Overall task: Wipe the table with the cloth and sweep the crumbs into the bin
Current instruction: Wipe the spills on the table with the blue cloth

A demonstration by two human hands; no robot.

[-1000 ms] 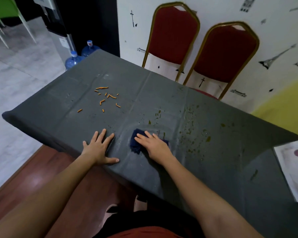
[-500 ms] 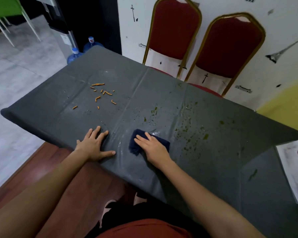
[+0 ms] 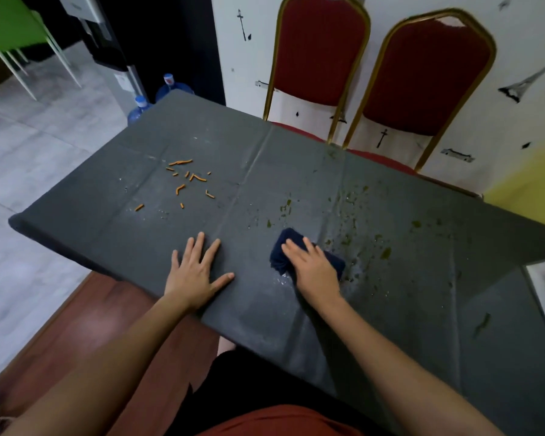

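Head view, looking down: right hand [image 3: 315,266], fingers straight, pressing a bunched dark blue cloth [image 3: 282,247] onto the grey bench [image 3: 265,165] near its front edge; left hand [image 3: 195,273] spread flat beside. Could smear the green spatter [image 3: 385,253] wider, or flick the orange crumbs [image 3: 191,179] onto the floor [image 3: 29,146], no bin in view

A dining hall or function room: gold-framed banquet chairs [image 3: 321,48], covered table [image 3: 265,171], water dispenser [image 3: 101,36], spare bottles [image 3: 170,89].
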